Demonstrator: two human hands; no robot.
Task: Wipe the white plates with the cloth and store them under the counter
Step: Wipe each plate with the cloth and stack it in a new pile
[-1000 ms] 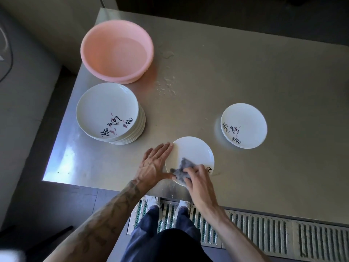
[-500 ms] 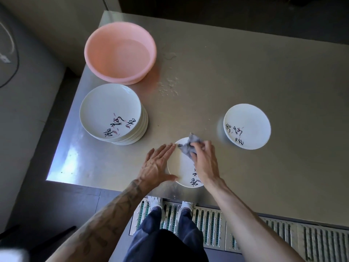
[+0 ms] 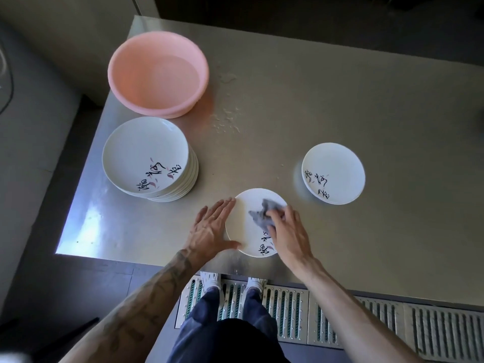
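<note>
A white plate (image 3: 243, 226) with black lettering lies near the front edge of the steel counter (image 3: 340, 113). My right hand (image 3: 286, 233) holds a crumpled grey cloth (image 3: 262, 212) and presses it onto the plate's upper right part. My left hand (image 3: 210, 227) lies flat on the counter, fingers straight, with thumb and fingers against the plate's left rim. A stack of several white plates (image 3: 149, 158) stands to the left. One single white plate (image 3: 334, 172) sits to the right.
A pink plastic basin (image 3: 157, 74) stands at the counter's back left, with water drops (image 3: 225, 119) on the steel beside it. Below the front edge are a metal floor grate (image 3: 366, 318) and my feet. A dark gap runs along the counter's left side.
My right hand has swept the cloth from the plate's near-left part up to its far side, then toward the far right. The left hand has stayed against the rim.
</note>
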